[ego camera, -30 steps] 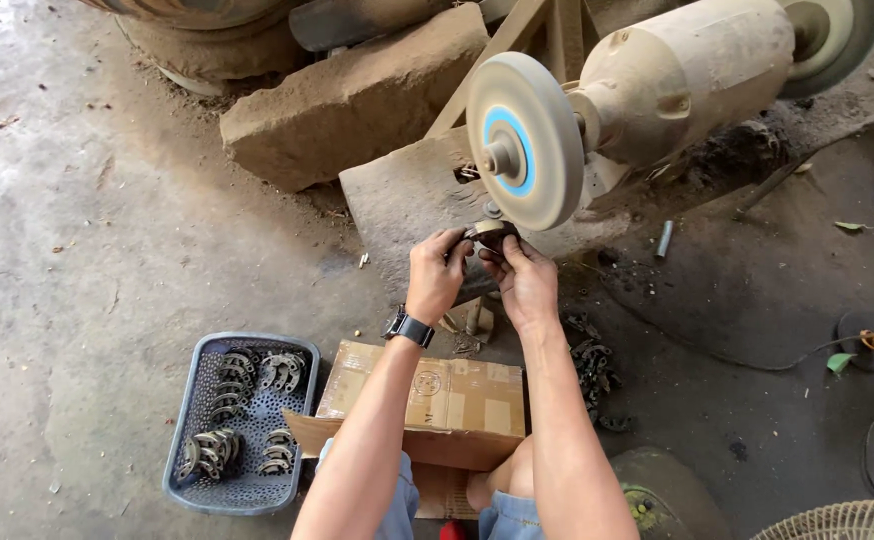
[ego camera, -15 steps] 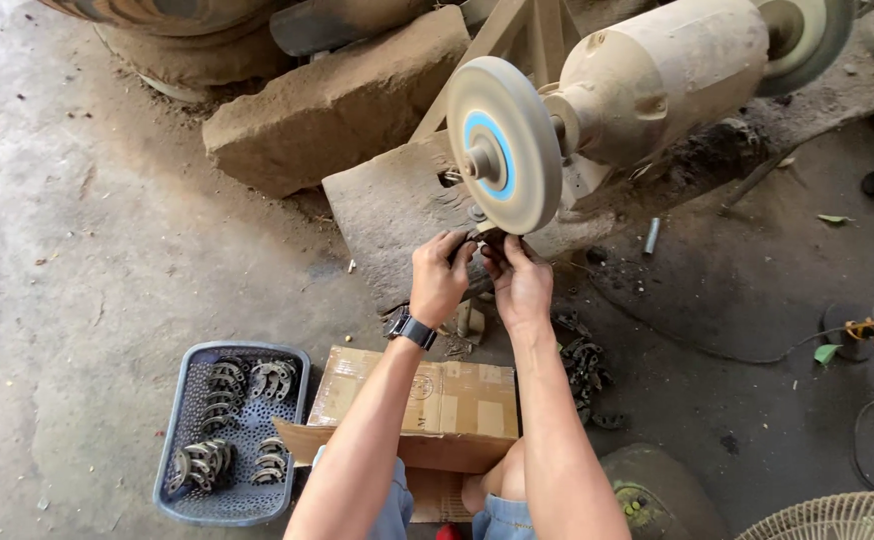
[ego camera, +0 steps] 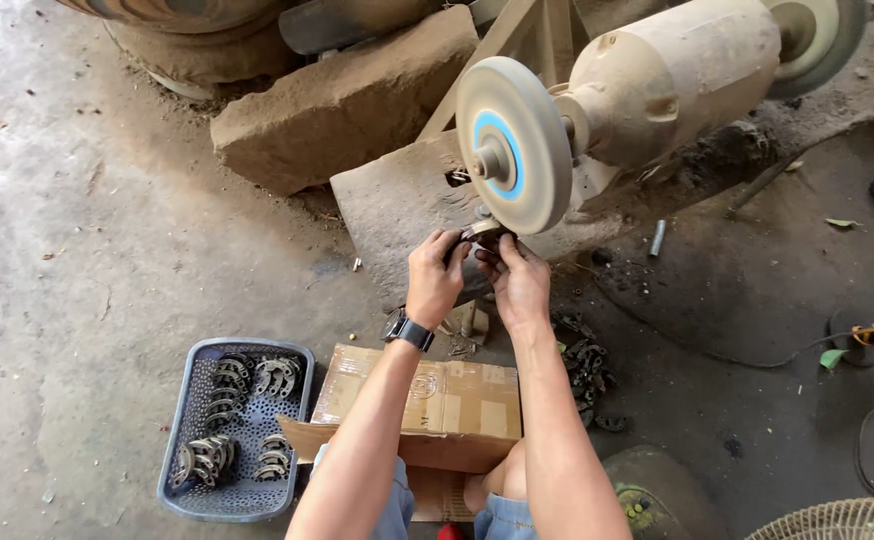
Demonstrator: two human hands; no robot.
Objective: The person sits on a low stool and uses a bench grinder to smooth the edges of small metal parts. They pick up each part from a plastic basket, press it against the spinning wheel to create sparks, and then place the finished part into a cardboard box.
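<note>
Metal part [ego camera: 483,232] crosswise under buffing wheel [ego camera: 513,143], both hands.

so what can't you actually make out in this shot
- Small metal part, head view: mostly hidden by the left hand and right hand and the buffing wheel, so its shape is unclear.
- Parts in the blue basket: too small to tell their detail.
- Far wheel: cut off by the top edge.
- Fan guard: cut off by the bottom edge.
</note>
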